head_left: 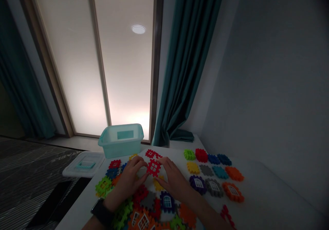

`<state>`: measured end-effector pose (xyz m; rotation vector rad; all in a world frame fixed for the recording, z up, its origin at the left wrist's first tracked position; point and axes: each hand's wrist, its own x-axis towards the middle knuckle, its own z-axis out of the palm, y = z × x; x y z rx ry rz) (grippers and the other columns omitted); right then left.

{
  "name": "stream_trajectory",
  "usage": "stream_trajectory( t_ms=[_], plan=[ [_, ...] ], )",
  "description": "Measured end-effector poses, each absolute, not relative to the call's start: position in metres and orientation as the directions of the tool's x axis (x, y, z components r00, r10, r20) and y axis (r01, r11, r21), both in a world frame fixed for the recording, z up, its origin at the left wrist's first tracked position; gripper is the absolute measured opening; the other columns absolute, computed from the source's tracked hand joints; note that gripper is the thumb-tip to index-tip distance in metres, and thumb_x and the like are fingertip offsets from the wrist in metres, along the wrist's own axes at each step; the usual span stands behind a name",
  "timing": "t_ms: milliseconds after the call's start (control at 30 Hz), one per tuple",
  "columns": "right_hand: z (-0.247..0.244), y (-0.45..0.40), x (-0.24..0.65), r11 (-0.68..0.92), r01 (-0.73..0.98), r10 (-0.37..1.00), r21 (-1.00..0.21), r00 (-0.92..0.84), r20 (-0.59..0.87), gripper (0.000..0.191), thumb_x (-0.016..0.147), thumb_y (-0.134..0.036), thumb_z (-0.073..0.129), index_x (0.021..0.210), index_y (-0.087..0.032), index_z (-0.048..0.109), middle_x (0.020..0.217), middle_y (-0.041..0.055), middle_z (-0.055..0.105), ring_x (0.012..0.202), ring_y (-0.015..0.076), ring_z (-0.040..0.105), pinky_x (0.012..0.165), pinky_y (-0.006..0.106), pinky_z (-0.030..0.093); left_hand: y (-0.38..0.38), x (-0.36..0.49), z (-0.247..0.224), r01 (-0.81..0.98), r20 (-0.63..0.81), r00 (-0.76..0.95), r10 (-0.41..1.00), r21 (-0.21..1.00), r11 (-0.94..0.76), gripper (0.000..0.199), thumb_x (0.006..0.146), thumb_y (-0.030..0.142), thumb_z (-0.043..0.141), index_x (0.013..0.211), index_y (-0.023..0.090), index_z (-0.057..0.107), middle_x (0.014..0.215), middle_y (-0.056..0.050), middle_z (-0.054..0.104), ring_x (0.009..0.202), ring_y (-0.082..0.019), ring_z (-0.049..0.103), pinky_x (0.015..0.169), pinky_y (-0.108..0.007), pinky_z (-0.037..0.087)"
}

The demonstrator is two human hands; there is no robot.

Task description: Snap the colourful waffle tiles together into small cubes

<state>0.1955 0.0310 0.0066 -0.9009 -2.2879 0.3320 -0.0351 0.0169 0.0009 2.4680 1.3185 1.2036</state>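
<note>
A red window-shaped building tile (154, 168) with notched edges is held up between my two hands above the white table. My left hand (132, 174) pinches its left side, a dark watch on that wrist. My right hand (171, 178) grips its right side between thumb and fingers. Just behind it lie more red tiles (150, 153). Under and around my hands is a loose pile of tiles, among them a yellow tile (158, 184), a purple window tile (167, 202), a grey tile (148, 202) and an orange window tile (144, 220). My hands partly hide the pile.
To the right, tile stacks stand in rows, including a lime stack (189, 154) and an orange stack (234, 173). A teal bin (121, 141) stands at the back left, with its lid (74, 171) beside it. A curtain (190, 69) hangs behind the table.
</note>
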Motion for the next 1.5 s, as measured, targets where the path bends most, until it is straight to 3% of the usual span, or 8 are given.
stream_trajectory(
  t_ms=[133, 467, 667, 833, 1100, 1500],
  plan=[
    [0.015, 0.033, 0.203, 0.725, 0.519, 0.685, -0.453, -0.615, 0.391, 0.061, 0.086, -0.019, 0.066, 0.141, -0.027, 0.041, 0.139, 0.0093, 0.051, 0.132, 0.0275, 0.048, 0.111, 0.047, 0.043, 0.018, -0.04, 0.003, 0.673, 0.561, 0.389, 0.731, 0.369, -0.641, 0.016, 0.086, 0.019, 0.06, 0.101, 0.023, 0.062, 0.111, -0.008, 0.062, 0.103, -0.026, 0.062, 0.089, -0.038, 0.054],
    [0.026, 0.03, 0.21, 0.715, 0.542, 0.677, -0.442, -0.693, 0.247, 0.062, 0.079, -0.018, 0.076, 0.135, -0.028, 0.051, 0.137, 0.0071, 0.055, 0.129, 0.0267, 0.051, 0.109, 0.045, 0.044, 0.016, -0.037, 0.0, 0.702, 0.472, 0.514, 0.716, 0.249, -0.668, 0.021, 0.086, 0.015, 0.06, 0.105, 0.024, 0.065, 0.109, -0.008, 0.061, 0.101, -0.025, 0.06, 0.086, -0.037, 0.052],
    [0.021, 0.034, 0.208, 0.694, 0.545, 0.712, -0.471, -0.619, 0.332, 0.056, 0.079, -0.02, 0.074, 0.129, -0.025, 0.05, 0.129, 0.0086, 0.057, 0.123, 0.0277, 0.054, 0.104, 0.045, 0.047, 0.015, -0.037, 0.002, 0.728, 0.535, 0.434, 0.724, 0.265, -0.632, 0.025, 0.089, 0.021, 0.06, 0.113, 0.025, 0.064, 0.111, -0.008, 0.063, 0.101, -0.027, 0.061, 0.088, -0.04, 0.052],
    [0.013, 0.035, 0.201, 0.671, 0.537, 0.738, -0.511, -0.554, 0.386, 0.05, 0.079, -0.022, 0.073, 0.123, -0.023, 0.049, 0.123, 0.0087, 0.058, 0.116, 0.027, 0.057, 0.099, 0.043, 0.049, 0.015, -0.037, 0.0, 0.73, 0.527, 0.405, 0.748, 0.306, -0.611, 0.055, 0.075, 0.029, 0.078, 0.126, 0.026, 0.058, 0.12, -0.009, 0.062, 0.107, -0.031, 0.06, 0.091, -0.044, 0.052],
    [0.008, 0.031, 0.195, 0.646, 0.57, 0.759, -0.508, -0.552, 0.346, 0.049, 0.079, -0.024, 0.075, 0.122, -0.024, 0.051, 0.122, 0.0079, 0.06, 0.114, 0.0279, 0.059, 0.097, 0.043, 0.05, 0.018, -0.039, -0.003, 0.73, 0.524, 0.417, 0.743, 0.294, -0.617, 0.049, 0.078, 0.027, 0.077, 0.124, 0.025, 0.06, 0.118, -0.009, 0.063, 0.105, -0.03, 0.061, 0.09, -0.042, 0.053],
    [0.02, 0.034, 0.214, 0.782, 0.542, 0.622, -0.307, -0.7, 0.351, 0.048, 0.091, -0.023, 0.066, 0.136, -0.031, 0.051, 0.13, 0.006, 0.062, 0.118, 0.0255, 0.06, 0.103, 0.045, 0.048, 0.019, -0.043, -0.007, 0.698, 0.466, 0.462, 0.754, 0.333, -0.634, 0.044, 0.082, 0.034, 0.076, 0.123, 0.028, 0.063, 0.12, -0.008, 0.06, 0.108, -0.028, 0.059, 0.091, -0.039, 0.054]
  ],
)
